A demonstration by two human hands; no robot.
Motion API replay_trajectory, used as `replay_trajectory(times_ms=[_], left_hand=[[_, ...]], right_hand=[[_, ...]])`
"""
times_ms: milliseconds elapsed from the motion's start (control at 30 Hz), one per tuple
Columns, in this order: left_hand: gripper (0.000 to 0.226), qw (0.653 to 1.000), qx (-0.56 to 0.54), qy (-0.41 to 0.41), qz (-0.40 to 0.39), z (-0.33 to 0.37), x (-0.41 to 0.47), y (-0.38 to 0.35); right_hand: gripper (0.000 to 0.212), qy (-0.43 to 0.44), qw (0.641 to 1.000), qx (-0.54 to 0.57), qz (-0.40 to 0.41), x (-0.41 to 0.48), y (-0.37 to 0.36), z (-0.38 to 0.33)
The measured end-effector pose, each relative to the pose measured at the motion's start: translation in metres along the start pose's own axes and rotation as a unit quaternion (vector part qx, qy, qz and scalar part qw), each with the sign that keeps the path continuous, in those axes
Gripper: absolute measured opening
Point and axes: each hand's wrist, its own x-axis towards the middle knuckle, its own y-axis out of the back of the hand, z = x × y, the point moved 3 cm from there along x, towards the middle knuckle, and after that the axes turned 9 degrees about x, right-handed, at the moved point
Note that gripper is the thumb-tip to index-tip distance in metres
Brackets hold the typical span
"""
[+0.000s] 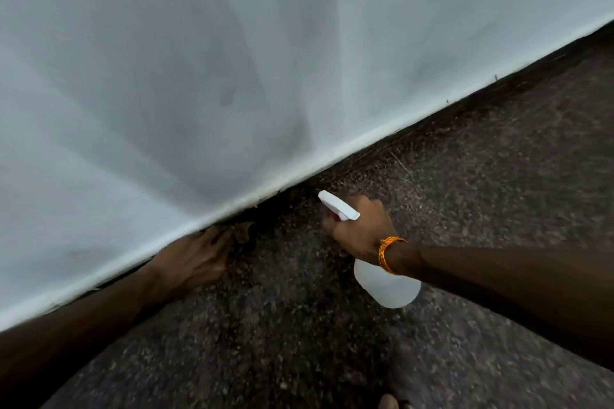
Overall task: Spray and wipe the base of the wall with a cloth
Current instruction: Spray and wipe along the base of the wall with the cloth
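One spray bottle (pixel 387 287) grasped by fingers of right hand (pixel 360 231); left hand (pixel 194 261) on one cloth (pixel 243 232) at wall (pixel 199 76), grip unclear

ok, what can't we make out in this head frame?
Head view only.
Cloth: mostly hidden in shadow beyond the left hand at the wall base; grip unclear.
Bottle: neck hidden by the right hand; fill level blurred.
Whether it is spraying: too blurred to tell.
Foot: cut off by the bottom edge.
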Motion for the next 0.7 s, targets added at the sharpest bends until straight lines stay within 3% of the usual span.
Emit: replay_trajectory(times_ms=[100,233,367,600,700], left_hand=[[0.044,0.988,0.034,-0.012,0.153,-0.005,0.025,0.048],[0.043,0.961,0.143,-0.061,0.228,0.005,0.075,0.074],[0.039,0.98,0.073,-0.031,0.184,0.012,0.101,0.094],[0.027,0.968,0.132,-0.04,0.209,0.014,0.135,0.104],[0.033,0.975,0.08,-0.051,0.202,0.022,0.183,0.142]], right_hand=[[0.041,-0.051,0.996,0.067,0.02,0.0,-0.002,0.01],[0.032,-0.136,0.98,0.14,0.034,-0.003,0.003,0.021],[0.025,-0.162,0.965,0.202,0.052,-0.003,0.013,0.032],[0.034,-0.13,0.98,0.145,0.043,-0.009,0.041,0.041],[0.033,-0.124,0.982,0.121,0.073,-0.013,0.062,0.039]])
